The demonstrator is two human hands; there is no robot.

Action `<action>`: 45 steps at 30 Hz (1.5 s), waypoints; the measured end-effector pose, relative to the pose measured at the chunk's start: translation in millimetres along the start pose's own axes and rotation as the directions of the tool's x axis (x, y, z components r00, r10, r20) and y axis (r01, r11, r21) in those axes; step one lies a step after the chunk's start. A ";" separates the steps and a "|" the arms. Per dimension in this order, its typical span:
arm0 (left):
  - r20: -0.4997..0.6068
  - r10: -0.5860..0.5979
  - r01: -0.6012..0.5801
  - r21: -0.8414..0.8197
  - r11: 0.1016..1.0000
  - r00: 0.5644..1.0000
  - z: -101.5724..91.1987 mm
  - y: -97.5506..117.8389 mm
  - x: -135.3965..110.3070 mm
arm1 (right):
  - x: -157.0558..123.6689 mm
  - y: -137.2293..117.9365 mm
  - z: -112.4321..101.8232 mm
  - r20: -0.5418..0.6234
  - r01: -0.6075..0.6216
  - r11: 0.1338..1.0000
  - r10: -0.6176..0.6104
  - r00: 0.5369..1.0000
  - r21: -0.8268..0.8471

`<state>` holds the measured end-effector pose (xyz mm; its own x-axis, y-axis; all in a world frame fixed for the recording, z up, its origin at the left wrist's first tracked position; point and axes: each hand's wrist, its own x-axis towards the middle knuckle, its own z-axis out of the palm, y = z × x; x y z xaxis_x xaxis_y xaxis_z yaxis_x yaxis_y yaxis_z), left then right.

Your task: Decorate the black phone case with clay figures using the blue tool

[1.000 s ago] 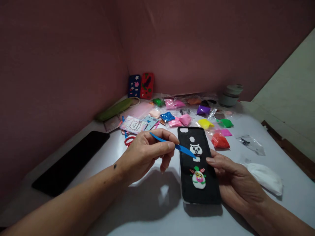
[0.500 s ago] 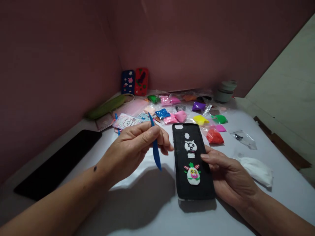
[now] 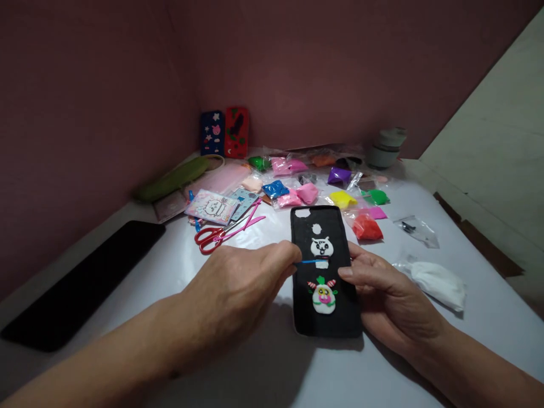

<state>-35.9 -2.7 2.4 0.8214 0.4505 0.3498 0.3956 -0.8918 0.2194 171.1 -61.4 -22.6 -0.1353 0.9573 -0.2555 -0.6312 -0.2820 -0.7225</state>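
Observation:
My right hand grips a black phone case by its right side, the thumb lying on its face. On the case sit a white clay cat-like figure and, lower down, a white round figure with striped horns and a green tuft. My left hand is closed on a thin blue modelling tool. The tool's tip lies at the small white body piece under the cat-like head; whether it presses on it I cannot tell. The handle end is hidden in my fingers.
Beyond the case lie several bags of coloured clay, red scissors and picture cards. A black slab is on the left, a white clay bag on the right. Two decorated cases lean against the wall.
My left hand has moved right and turned, bringing the blue tool from beside the case onto the white figure. The scissors now show. The view has shifted slightly.

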 end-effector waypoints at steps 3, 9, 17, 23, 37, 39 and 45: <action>0.021 0.079 -0.080 0.024 0.997 0.997 0.2 1.4 0.8 | -0.3 0.3 -0.2 0.012 -0.013 1.000 0.014 1.000 -0.004; 0.051 0.146 -0.149 0.043 0.988 0.988 -1.7 6.2 -0.5 | -1.7 1.4 0.3 0.019 -0.014 1.000 0.014 1.000 -0.009; 0.041 0.185 -0.189 0.153 0.970 0.982 0.3 3.7 2.0 | 0.1 2.8 -0.1 0.028 -0.011 1.000 0.012 1.000 -0.026; 0.054 0.162 -0.169 0.175 0.970 0.985 6.1 0.3 -1.5 | 0.3 2.5 1.3 0.016 -0.007 1.000 0.007 1.000 -0.020; 0.004 0.180 -0.178 0.159 0.971 0.984 2.1 5.2 0.7 | -1.0 2.4 0.4 0.007 -0.020 0.999 0.020 1.000 -0.036; 0.031 0.170 -0.173 0.127 0.977 0.985 -2.5 8.6 3.1 | -0.9 2.5 -0.1 0.009 -0.023 0.999 0.024 1.000 -0.036; 0.033 0.167 -0.170 0.120 0.978 0.985 -3.0 10.1 4.0 | -0.6 2.4 0.2 0.005 -0.025 0.999 0.025 1.000 -0.044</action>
<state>-29.8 -9.8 8.7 0.8892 0.2934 0.3511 0.2968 -0.9539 0.0454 169.5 -62.7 -24.1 -0.1553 0.9501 -0.2704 -0.5932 -0.3086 -0.7436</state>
